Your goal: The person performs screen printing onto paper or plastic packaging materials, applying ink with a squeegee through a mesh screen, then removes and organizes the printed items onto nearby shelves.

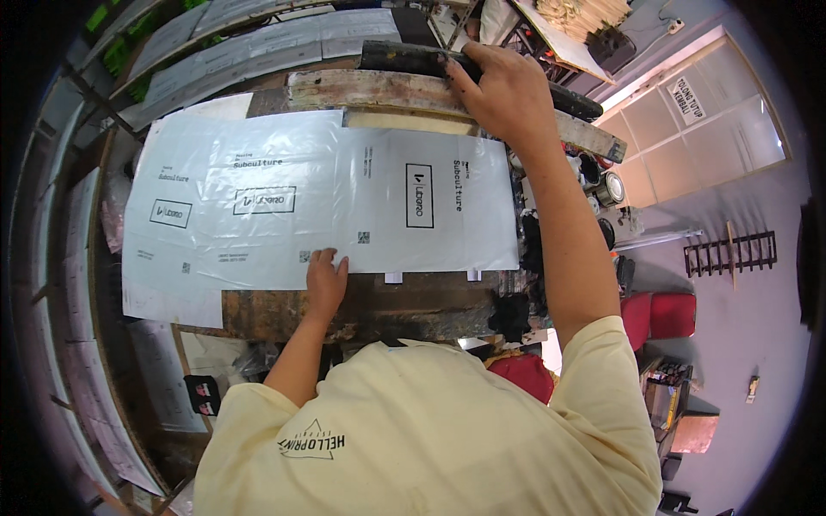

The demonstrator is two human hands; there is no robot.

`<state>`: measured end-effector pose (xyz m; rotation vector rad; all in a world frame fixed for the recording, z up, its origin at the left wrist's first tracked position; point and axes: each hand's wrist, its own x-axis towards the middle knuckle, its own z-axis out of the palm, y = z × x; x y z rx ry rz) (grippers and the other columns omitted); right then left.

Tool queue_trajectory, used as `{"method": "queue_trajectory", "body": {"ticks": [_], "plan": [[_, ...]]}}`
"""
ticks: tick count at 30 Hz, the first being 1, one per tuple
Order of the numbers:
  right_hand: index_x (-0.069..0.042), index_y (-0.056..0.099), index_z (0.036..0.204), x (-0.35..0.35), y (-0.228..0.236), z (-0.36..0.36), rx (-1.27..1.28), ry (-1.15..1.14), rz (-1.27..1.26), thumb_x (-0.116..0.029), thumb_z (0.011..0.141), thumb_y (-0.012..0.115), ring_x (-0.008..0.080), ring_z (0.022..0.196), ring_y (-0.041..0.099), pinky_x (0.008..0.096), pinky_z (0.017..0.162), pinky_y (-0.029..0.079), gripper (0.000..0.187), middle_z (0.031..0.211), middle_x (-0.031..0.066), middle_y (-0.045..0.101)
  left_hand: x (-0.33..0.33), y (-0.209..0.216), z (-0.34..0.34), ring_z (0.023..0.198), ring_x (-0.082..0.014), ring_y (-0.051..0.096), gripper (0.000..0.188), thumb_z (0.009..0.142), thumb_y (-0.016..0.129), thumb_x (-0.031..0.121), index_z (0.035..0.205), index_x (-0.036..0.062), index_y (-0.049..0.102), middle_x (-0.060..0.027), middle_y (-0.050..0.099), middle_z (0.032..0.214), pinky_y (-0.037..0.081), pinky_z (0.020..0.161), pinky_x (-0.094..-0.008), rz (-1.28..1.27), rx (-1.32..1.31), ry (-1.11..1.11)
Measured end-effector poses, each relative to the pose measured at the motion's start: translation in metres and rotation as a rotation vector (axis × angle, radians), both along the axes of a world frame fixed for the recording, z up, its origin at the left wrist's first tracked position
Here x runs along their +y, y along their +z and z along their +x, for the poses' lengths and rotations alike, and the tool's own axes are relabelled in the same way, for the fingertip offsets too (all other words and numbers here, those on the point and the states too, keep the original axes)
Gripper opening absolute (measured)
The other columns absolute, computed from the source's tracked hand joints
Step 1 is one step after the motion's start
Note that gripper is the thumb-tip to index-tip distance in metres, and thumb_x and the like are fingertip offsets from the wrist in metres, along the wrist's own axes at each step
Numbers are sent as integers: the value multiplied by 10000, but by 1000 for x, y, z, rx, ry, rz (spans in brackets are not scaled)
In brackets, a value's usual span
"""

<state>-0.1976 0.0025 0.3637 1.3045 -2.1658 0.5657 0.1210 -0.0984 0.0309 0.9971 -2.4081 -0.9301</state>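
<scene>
In front of me lie pale, glossy plastic sheets [379,198] with black print, overlapping on a stained work table [267,310]. My left hand [326,282] rests at their near edge, fingers extended and fingertips on the plastic. On the far side, my right hand [514,90] is closed over a dark bar [404,58], its thumb toward the left. A paint-stained wooden beam [379,90] runs alongside the bar, just nearer to me, under that hand. What lies beneath my right palm is hidden.
Racks with printed sheets [82,292] stand along the left, and more sheets [275,52] lie at the far left. Cans [612,187] and dark rags [511,316] crowd the table's right side. A red chair [671,316] stands at the right, near the wall.
</scene>
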Motion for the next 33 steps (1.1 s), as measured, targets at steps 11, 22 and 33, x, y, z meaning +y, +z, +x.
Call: {"method": "queue_trajectory", "body": {"ticks": [11,22,33], "plan": [[-62,734,967,2,7,6,-42,-9,43,-488,922,644,328,907,684,478,873,473,438,862,119,722,-17,-18,-42,1058,-464,607,462,734,803,124,1108,-52,596,-254,601,1127,516,928,-531,52,-315,52],[-62,729,998,1,13,11,-59,-56,101,-497,936,628,333,942,683,478,870,478,451,907,130,727,-10,-13,-47,1028,-474,613,576,700,803,70,1199,-50,541,-292,524,1232,534,910,-526,-40,-296,130],[-67,730,1040,0,7,4,-55,-21,82,-452,925,653,347,968,678,476,861,477,409,928,162,719,-17,-18,-58,1061,-443,627,495,712,797,52,1147,-6,568,-199,633,1098,542,892,-540,132,-291,116]]}}
